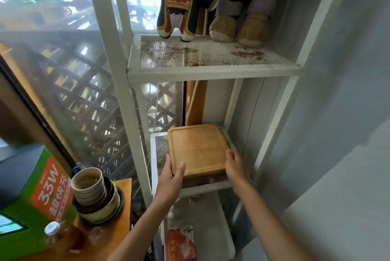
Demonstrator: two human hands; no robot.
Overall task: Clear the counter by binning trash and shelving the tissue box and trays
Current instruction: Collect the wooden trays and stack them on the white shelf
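Wooden tray [197,149] lies flat on middle mesh shelf [157,155] of white rack, left hand [171,178] gripping its near left corner, thumb on top, right hand [234,164] curled at its right edge.

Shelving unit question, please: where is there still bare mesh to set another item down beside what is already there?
The upper shelf has open mesh in front of the two plush toys. The middle shelf is crowded: the wooden tray fills it, held by the left hand and right hand, leaving a left strip.
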